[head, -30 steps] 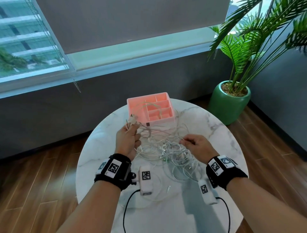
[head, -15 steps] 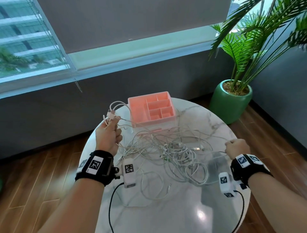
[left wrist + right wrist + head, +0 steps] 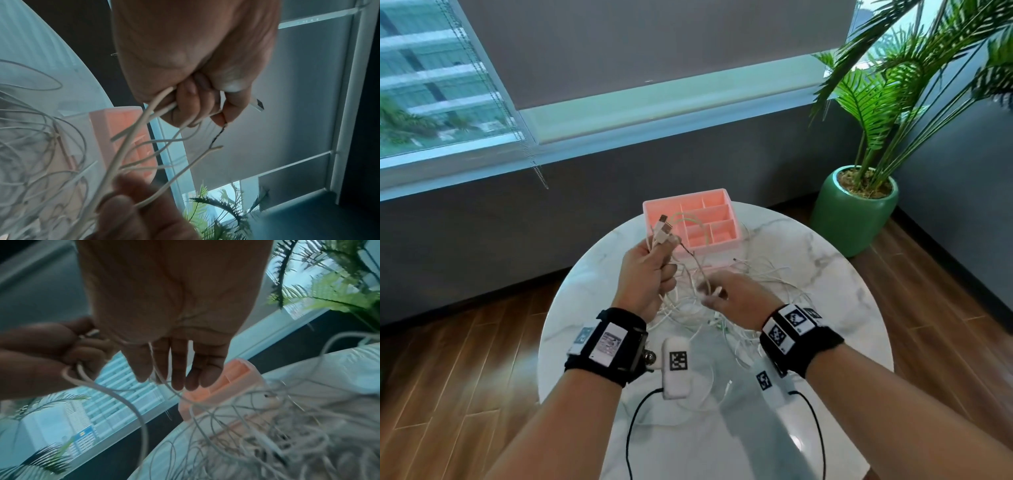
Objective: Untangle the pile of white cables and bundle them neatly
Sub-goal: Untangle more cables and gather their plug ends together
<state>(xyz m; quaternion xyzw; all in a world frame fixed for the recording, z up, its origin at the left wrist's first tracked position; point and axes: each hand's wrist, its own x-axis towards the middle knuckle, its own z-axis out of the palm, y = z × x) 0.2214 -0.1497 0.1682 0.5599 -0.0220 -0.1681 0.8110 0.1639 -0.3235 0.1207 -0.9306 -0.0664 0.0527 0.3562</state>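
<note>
Round white marble table [image 3: 825,274] carries tangled white cables [image 3: 739,329]; left hand [image 3: 645,274] grips several cable ends at ten o'clock, right hand [image 3: 736,298] fingers straight, threading strands.

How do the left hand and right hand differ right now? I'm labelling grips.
The left hand is fisted around cables, plugs sticking out above; the right hand has straight fingers with a cable running across them. The left is raised higher. Both are over the cable pile.
</note>
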